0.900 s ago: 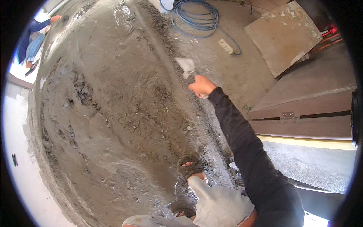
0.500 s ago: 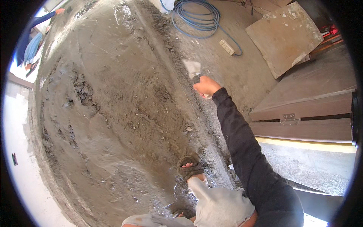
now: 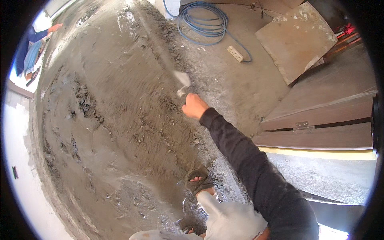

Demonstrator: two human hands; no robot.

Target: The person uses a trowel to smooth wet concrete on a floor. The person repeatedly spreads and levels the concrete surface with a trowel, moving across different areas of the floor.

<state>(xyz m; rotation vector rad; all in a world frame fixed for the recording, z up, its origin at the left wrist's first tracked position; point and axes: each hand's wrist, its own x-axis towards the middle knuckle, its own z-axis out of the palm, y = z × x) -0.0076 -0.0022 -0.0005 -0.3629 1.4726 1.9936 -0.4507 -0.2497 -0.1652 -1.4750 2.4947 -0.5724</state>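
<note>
The right hand (image 3: 195, 106) has its grip closed around the handle of a pointing trowel (image 3: 182, 78), while the left hand is out of view, so its grip cannot be told. The trowel lies over the right edge of the mortar bed (image 3: 116, 96), where that meets the bare concrete floor (image 3: 250, 92); its blade is blurred (whether it touches the mortar or hangs just above, I cannot tell). Were the blade to tip onto a corner there, it could gouge the border or push mortar over onto the floor. Loose pebbles (image 3: 168, 151) scattered toward that edge might catch under the steel and score the mortar. A hard flick could spatter the socket strip (image 3: 235, 54), which lies farther right on the floor beside the blue cable coil (image 3: 223, 25), and moisture in its openings would be a shock hazard. The sandal (image 3: 199, 185) stands in glistening mortar near the bed's lower right edge, so a long reach with weight thrown forward could make that foot slide.
</note>
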